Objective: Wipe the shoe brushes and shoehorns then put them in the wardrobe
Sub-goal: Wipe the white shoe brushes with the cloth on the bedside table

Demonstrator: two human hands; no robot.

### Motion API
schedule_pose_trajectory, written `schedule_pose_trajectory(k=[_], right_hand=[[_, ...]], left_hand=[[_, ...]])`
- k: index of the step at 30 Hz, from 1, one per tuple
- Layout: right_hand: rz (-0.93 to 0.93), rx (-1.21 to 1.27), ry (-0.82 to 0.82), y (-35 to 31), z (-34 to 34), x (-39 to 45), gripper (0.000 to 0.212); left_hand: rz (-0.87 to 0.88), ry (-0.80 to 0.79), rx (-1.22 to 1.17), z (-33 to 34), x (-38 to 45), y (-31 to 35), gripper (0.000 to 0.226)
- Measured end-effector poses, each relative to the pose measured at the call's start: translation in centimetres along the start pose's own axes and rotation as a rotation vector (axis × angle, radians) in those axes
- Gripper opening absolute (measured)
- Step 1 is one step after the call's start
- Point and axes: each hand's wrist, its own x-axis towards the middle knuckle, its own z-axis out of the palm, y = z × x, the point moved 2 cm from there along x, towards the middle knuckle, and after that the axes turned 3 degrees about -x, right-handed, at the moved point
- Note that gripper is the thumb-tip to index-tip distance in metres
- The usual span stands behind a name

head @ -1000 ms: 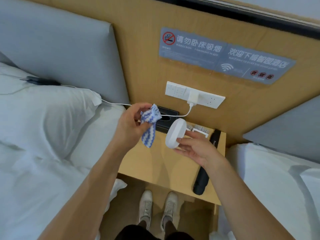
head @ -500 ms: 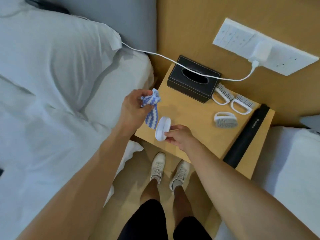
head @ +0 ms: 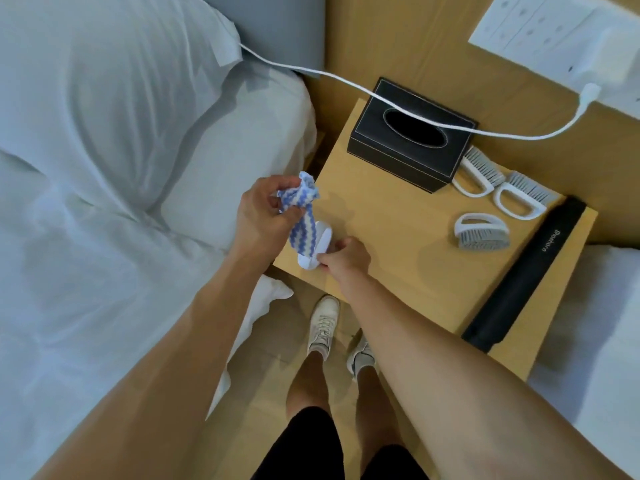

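Standing between two white beds (head: 104,168), I pinch a blue-striped cloth (head: 304,220) in my left hand (head: 263,216) while my right hand (head: 343,258) grips a white brush (head: 317,249) at the wooden nightstand (head: 398,244)'s front-left corner, with three more brushes (head: 483,233) and a black shoehorn (head: 530,275) along its right edge.

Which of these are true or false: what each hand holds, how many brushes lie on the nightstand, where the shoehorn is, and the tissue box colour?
1. The left hand grips a blue and white cloth. True.
2. The right hand holds the black shoehorn. False: it holds a white brush; the shoehorn lies on the nightstand.
3. Three brushes lie loose on the nightstand. True.
4. The tissue box is white. False: it is black.
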Motion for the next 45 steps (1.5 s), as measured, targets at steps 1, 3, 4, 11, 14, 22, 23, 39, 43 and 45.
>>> schedule_pose_trajectory(k=[1,3,4,11,14,22,23,39,43,45], right_hand=[[0.014,-0.016,0.005,0.1,-0.5,0.0,0.052],[0.061,-0.01,0.057,0.5,-2.4,0.2,0.048],[0.09,-0.027,0.1,0.7,-3.8,0.5,0.044],[0.245,0.131,0.77,2.3,-17.6,2.6,0.051],[0.292,0.151,0.88,2.0,-21.4,4.2,0.056],[0.362,0.083,0.531,1.2,-23.5,7.5,0.078],[0.367,0.109,0.518,1.0,-23.4,7.5,0.072],[0.046,0.699,0.076,0.7,-27.0,-3.9,0.028],[-0.114,0.705,-0.056,-0.4,-30.0,-9.9,0.028],[-0.203,0.708,-0.108,-1.0,-31.6,-13.0,0.041]], left_hand=[[0.0,-0.001,-0.009,0.0,0.0,0.1,0.029],[-0.002,-0.006,-0.027,0.1,0.1,0.4,0.029],[-0.005,-0.007,-0.037,0.2,0.1,0.5,0.029],[0.001,-0.037,-0.108,2.6,0.3,1.8,0.031],[0.014,-0.058,-0.118,3.8,0.4,2.0,0.031],[0.027,-0.12,-0.129,6.0,0.2,1.2,0.032],[0.027,-0.13,-0.129,6.1,0.1,1.1,0.032],[0.156,-0.22,-0.177,5.9,-3.8,11.0,0.032],[0.227,-0.28,-0.238,5.1,-6.0,16.3,0.029],[0.278,-0.314,-0.278,4.6,-7.2,19.3,0.027]])
